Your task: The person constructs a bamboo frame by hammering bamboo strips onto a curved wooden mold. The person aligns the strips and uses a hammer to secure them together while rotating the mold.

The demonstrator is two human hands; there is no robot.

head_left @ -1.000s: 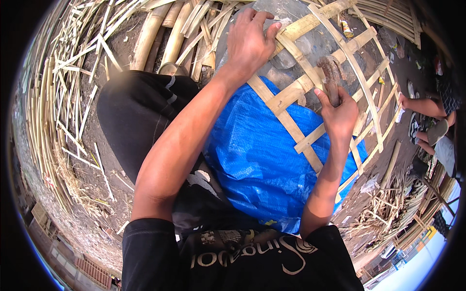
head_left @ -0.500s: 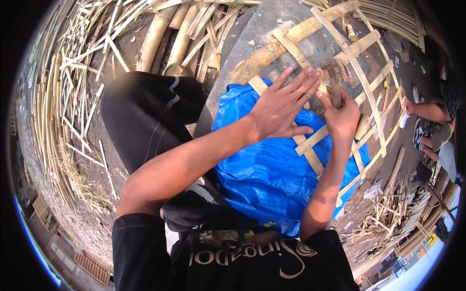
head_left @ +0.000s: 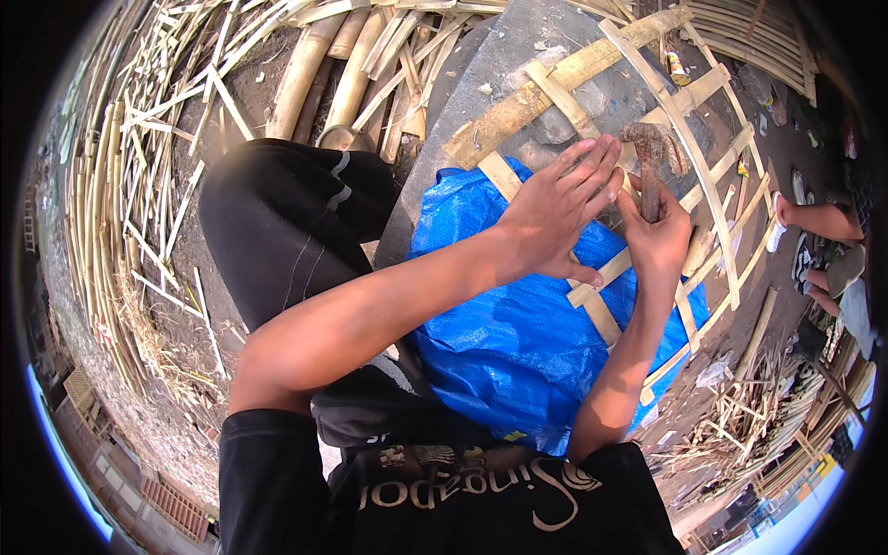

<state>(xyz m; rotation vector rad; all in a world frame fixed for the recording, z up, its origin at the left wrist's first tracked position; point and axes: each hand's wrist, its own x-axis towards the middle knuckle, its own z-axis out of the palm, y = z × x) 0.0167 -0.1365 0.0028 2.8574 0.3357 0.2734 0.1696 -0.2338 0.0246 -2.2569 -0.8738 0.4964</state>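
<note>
My left hand point(head_left: 561, 208) lies over a lattice of pale split bamboo strips point(head_left: 561, 96), its fingers stretched out and pointing up toward the right. Beside its fingertips, my right hand point(head_left: 659, 242) is closed around a rusty claw hammer point(head_left: 650, 176), whose head points away from me. The lattice's crossed strips run on beyond both hands to the right. Under the near part of the lattice spreads a blue tarp point(head_left: 504, 338) over my lap. My left palm and fingers hide some of the crossings, and whether a nail is there cannot be seen.
A grey stone slab point(head_left: 490, 69) lies beneath the far part of the lattice. Thick bamboo poles point(head_left: 305, 79) and many loose strips point(head_left: 92, 231) cover the ground at the left and far side. At the right are another person's legs point(head_left: 819, 219) and a heap of bamboo scraps point(head_left: 763, 407).
The view has shifted slightly, so the lattice and hammer appear a little lower and to the right. My left fingers are drawn closer together. The right hand still grips the hammer.
</note>
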